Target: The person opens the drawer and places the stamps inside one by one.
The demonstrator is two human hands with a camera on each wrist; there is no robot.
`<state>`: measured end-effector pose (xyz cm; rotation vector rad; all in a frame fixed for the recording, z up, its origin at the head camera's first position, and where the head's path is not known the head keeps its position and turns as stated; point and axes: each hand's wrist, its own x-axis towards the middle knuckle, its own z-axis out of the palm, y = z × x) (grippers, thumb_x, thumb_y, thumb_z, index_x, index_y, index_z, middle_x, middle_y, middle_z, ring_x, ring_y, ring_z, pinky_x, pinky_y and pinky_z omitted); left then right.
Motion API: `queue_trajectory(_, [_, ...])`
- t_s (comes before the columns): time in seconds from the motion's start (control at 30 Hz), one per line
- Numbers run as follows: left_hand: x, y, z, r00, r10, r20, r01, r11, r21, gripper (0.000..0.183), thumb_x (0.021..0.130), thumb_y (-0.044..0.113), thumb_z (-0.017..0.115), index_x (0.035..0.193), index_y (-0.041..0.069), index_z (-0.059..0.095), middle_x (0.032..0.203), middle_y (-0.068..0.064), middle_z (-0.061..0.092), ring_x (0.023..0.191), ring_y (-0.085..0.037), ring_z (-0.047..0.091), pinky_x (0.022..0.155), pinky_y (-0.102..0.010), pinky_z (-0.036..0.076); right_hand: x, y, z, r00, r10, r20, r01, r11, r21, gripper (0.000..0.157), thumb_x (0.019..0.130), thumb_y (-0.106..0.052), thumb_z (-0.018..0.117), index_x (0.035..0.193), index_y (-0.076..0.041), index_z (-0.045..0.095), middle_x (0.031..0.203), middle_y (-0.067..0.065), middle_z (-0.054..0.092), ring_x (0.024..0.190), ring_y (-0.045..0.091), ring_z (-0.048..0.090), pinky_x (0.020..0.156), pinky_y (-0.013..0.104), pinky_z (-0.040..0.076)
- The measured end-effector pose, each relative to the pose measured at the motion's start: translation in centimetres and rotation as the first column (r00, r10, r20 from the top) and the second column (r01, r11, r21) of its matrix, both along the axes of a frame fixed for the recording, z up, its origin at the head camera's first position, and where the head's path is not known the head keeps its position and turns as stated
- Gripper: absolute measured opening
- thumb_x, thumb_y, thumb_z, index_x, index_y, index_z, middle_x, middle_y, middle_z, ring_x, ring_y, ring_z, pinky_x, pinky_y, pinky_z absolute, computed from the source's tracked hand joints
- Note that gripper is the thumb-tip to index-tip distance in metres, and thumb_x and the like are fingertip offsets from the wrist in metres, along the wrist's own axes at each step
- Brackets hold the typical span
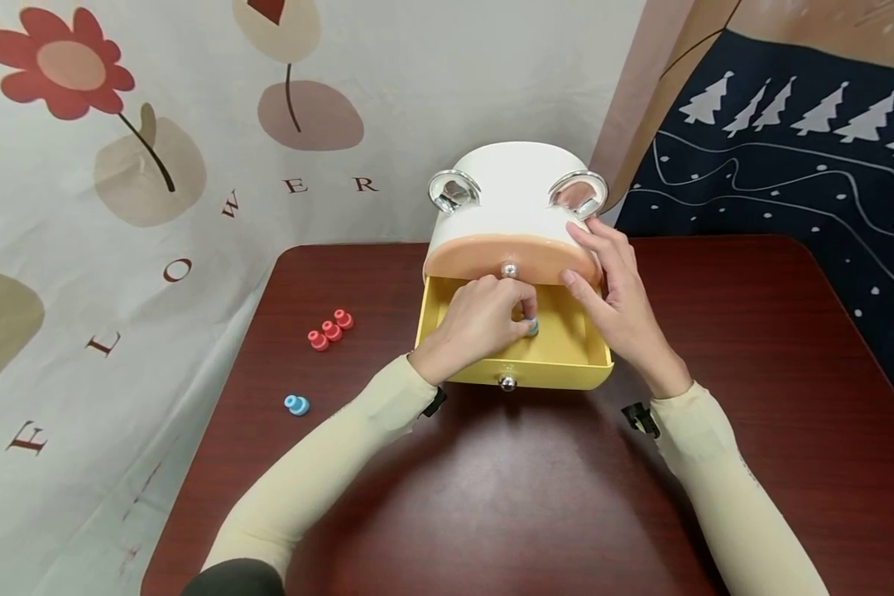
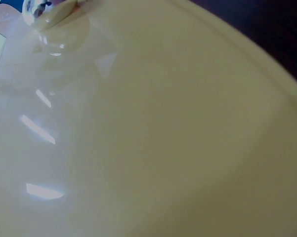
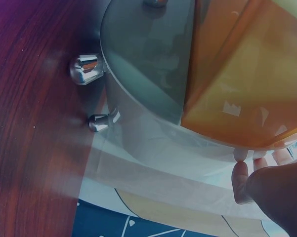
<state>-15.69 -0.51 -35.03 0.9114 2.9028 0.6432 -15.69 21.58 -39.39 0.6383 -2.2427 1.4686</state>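
My left hand [image 1: 477,319] reaches into the pulled-out yellow drawer [image 1: 551,377] and pinches a small blue peg [image 1: 532,326] between thumb and forefinger, close over the drawer floor. The drawer belongs to a rounded white box [image 1: 517,186] with an orange upper front [image 1: 465,257] and two silver rings on top. Against the box's right side rests my right hand [image 1: 626,310], thumb at the orange front and fingers spread along the white shell. The right wrist view shows that hand [image 3: 276,192] at the curved edge; close-up yellow surface [image 2: 188,123] fills the left wrist view.
Three red pegs [image 1: 331,331] stand in a slanted row on the brown table [image 1: 521,497], left of the box. Nearer the table's left edge lies another blue peg [image 1: 296,405]. A flower-printed cloth [image 1: 216,108] hangs behind, and a dark tree-printed cloth [image 1: 790,182] at right.
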Motion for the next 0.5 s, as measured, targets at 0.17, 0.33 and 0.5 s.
queue_trajectory(0.17, [0.0,-0.2,0.1,1.000,-0.003,-0.005,0.003,1.000,0.006,0.015,0.093,0.020,0.090,0.087,0.021,0.076,0.090,0.001,0.075,0.080,-0.021,0.067,0.065,-0.040,0.054,-0.1,0.0,0.0,1.000,0.000,-0.003,0.000,1.000,0.003,0.059,0.101,-0.002,0.070,0.158,-0.011,0.057,0.167,0.009,0.042,0.155,0.025,0.031,0.123,0.049,0.029])
queue_trajectory(0.33, [0.4,-1.0,0.6,1.000,0.011,-0.017,-0.010,1.000,0.027,0.014,0.093,0.026,0.091,0.091,0.022,0.078,0.092,0.004,0.076,0.079,-0.018,0.066,0.063,-0.037,0.052,-0.1,0.0,-0.1,1.000,0.001,0.017,-0.001,1.000,-0.003,0.060,0.102,-0.001,0.070,0.159,-0.013,0.056,0.168,0.007,0.041,0.155,0.024,0.030,0.123,0.049,0.030])
queue_trajectory(0.5, [1.2,-2.4,1.1,0.998,0.013,-0.069,-0.005,0.993,0.116,0.012,0.095,0.027,0.089,0.098,0.018,0.081,0.088,0.005,0.075,0.073,-0.014,0.061,0.062,-0.035,0.050,-0.1,0.1,-0.1,1.000,0.007,0.026,-0.007,1.000,-0.004,0.061,0.102,0.000,0.069,0.160,-0.013,0.055,0.168,0.006,0.040,0.155,0.022,0.030,0.123,0.047,0.030])
